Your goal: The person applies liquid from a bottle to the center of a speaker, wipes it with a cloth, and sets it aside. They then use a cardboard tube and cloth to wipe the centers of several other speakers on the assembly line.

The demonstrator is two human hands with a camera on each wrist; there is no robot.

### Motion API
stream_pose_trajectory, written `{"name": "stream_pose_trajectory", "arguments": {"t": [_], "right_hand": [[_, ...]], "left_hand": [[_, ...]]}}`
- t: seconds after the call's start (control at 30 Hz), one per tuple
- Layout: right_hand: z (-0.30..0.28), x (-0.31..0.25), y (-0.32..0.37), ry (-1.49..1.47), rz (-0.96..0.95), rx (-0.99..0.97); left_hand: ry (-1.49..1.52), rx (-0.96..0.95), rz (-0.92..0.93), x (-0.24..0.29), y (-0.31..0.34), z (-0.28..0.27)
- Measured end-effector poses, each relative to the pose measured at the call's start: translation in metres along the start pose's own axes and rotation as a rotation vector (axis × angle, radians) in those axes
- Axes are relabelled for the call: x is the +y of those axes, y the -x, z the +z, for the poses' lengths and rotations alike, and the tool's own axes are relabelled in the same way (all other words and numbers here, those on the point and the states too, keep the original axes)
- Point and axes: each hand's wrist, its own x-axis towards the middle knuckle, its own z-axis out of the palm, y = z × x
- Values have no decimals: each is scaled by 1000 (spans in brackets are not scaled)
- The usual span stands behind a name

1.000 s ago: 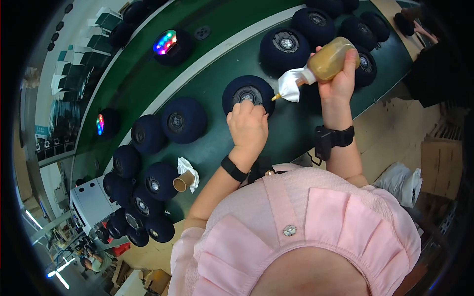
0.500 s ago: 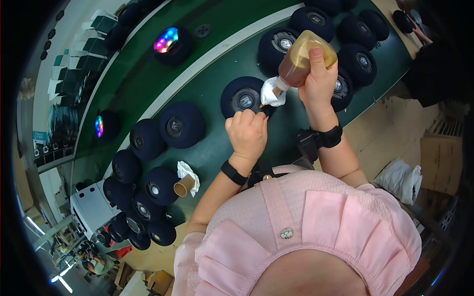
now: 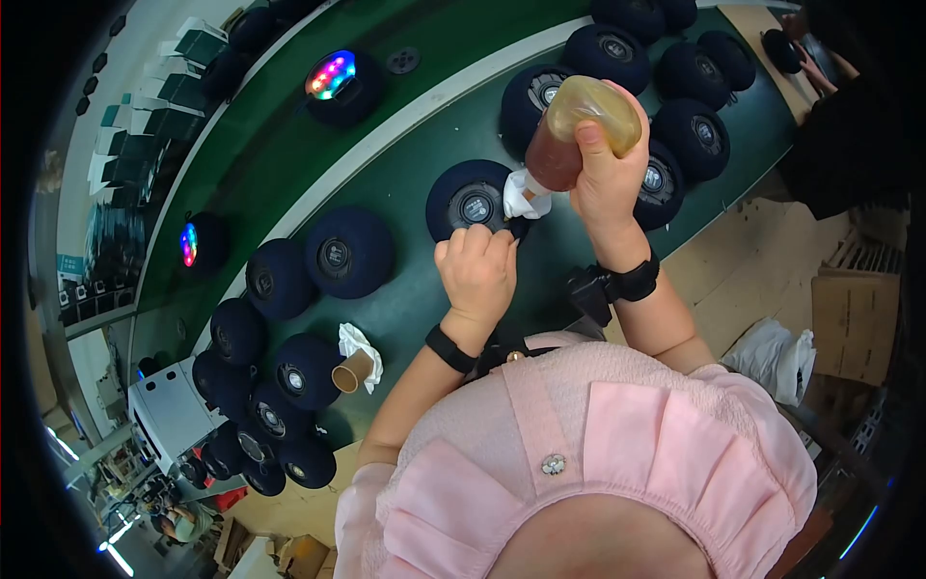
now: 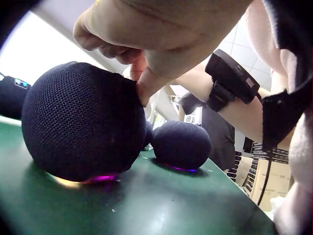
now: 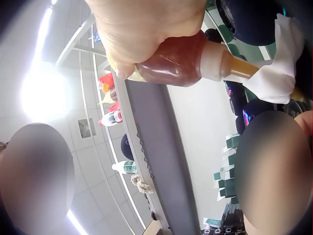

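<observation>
A round navy fabric-covered speaker [image 3: 442, 204] stands on the green table with its dark ringed face up. My left hand [image 3: 476, 275] pinches its near edge, thumb against the fabric in the left wrist view. My right hand [image 3: 613, 183] grips a soft squeeze bottle [image 3: 585, 114] of amber liquid, tipped nozzle-down. White tissue [image 3: 526, 197] wraps the bottle's neck, and the nozzle tip sits at the speaker's face rim, close to my left fingertips. Pink and yellow light glows beneath the speaker [image 4: 83, 122] in the left wrist view.
More round speakers crowd the table's left [image 3: 350, 253] and far right [image 3: 691, 140]. A cardboard tube [image 3: 352, 372] with tissue lies to my left. Beyond the pale rail, a speaker with lit coloured lights [image 3: 332, 75] rests on a green strip. Another person's hand [image 3: 818, 72] shows at far right.
The bottle has come left and tipped, bringing its nozzle from beside the speaker to its face rim. My left hand has shifted from the face's middle to the near edge.
</observation>
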Motion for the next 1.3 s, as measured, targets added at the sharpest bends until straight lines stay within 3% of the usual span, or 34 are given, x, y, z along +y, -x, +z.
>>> {"name": "stream_pose_trajectory", "arguments": {"t": [0.3, 0.67, 0.73, 0.77, 0.97, 1.03, 1.13, 1.17, 1.23, 1.3], "right_hand": [[5, -24, 10, 275, -252, -223], [-28, -15, -24, -65, 35, 162], [-32, -18, -29, -363, 358, 351], [-31, -19, -32, -403, 416, 433], [-52, -24, -32, -545, 491, 454], [-62, -30, -32, -580, 501, 445], [-76, -38, -33, -555, 486, 514], [-79, -41, -34, -559, 476, 537], [-90, -48, -34, -584, 472, 528], [-106, -52, -35, -625, 491, 547]], "left_hand": [[-25, -20, -4, 1, -1, 1], [-8, -19, -18, -5, -10, -1], [-4, -21, -25, -5, -10, -2], [-9, -17, -22, -7, -10, -3], [43, -69, 55, -9, -7, -17], [189, 98, -81, -16, -8, -22], [446, -125, -569, -42, -2, -14], [451, -118, -559, -45, -4, -12], [592, -331, -585, -47, -7, -10], [626, -327, -560, -43, -8, -2]]}}
